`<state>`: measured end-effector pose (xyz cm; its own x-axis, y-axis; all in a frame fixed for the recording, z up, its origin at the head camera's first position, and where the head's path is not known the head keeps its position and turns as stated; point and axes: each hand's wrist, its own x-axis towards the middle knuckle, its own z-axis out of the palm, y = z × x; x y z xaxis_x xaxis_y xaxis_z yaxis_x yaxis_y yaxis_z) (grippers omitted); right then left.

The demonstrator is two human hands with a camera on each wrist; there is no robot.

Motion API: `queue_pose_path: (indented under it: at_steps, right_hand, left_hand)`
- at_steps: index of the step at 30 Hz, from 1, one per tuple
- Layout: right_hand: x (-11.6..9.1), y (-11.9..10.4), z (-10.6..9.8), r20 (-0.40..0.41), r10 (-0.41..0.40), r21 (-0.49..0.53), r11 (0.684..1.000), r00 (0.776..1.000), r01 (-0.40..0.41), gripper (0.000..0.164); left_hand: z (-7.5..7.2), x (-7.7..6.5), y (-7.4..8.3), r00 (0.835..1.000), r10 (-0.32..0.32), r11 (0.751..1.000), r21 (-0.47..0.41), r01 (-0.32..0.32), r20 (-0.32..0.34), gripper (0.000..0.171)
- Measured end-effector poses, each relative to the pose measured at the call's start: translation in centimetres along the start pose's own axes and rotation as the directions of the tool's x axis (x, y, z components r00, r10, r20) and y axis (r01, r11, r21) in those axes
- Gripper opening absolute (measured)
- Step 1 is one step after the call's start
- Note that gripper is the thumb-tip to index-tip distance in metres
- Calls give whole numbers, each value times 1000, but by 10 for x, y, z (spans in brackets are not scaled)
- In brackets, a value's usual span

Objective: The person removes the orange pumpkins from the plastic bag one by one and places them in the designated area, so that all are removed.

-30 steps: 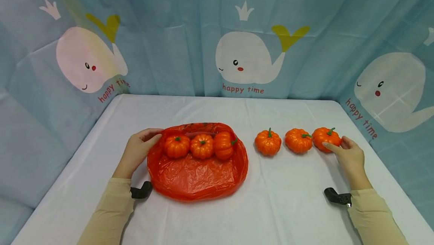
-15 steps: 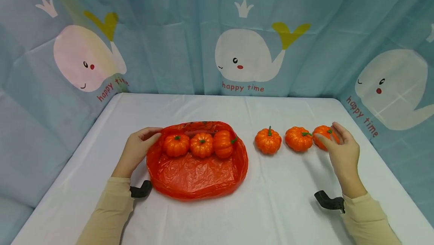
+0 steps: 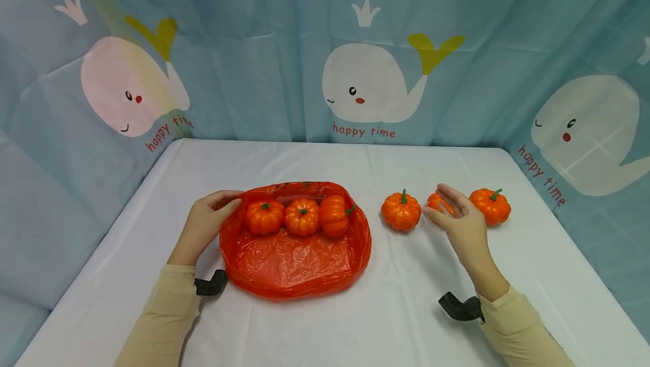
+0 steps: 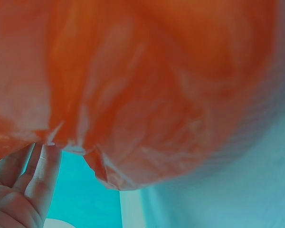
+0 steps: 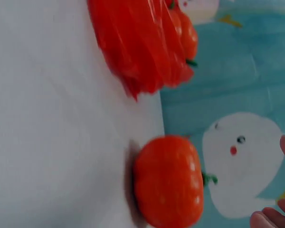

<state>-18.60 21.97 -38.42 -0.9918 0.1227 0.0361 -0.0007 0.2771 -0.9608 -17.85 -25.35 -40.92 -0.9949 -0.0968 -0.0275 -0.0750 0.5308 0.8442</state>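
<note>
My left hand (image 3: 204, 221) pinches the left rim of a red plastic bag (image 3: 297, 268), which lies spread wide with its mouth up. Three small orange pumpkins (image 3: 264, 217) sit in a row along the bag's back side. In the left wrist view, fingers (image 4: 42, 178) meet the gathered edge of the bag (image 4: 133, 109). Right of the bag, three more pumpkins stand in a row: a left one (image 3: 401, 212), a middle one (image 3: 438, 202) and a right one (image 3: 491, 207). My right hand (image 3: 467, 231) hovers by the middle pumpkin, partly hiding it, thumb and fingers spread and holding nothing.
A white cloth (image 3: 325, 333) covers the table, and a blue curtain (image 3: 284, 90) with printed whales hangs behind and at both sides. Black wrist mounts (image 3: 210, 284) stick out inward from both sleeves.
My right hand has left the right pumpkin and moved left to the middle one, fingers spread. The pumpkins and the bag stay in place, and my left hand keeps its hold.
</note>
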Motion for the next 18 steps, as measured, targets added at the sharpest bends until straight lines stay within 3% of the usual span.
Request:
queue_pose_path:
  at_steps: [7, 12, 18]
  right_hand:
    - [-13, -8, 32, 176, -8, 61, 998, 984, -3, 67]
    - [-23, -12, 51, 315, 22, 105, 993, 949, -58, 67]
    - [-30, -17, 73, 434, -3, 151, 986, 901, -69, 63]
  left_hand:
    - [2, 2, 0, 1000, 0, 1000, -2, 0, -4, 47]
    - [1, 3, -2, 1000, 8, 1000, -2, -8, -2, 47]
    - [0, 2, -3, 1000, 1, 1000, -8, -1, 4, 50]
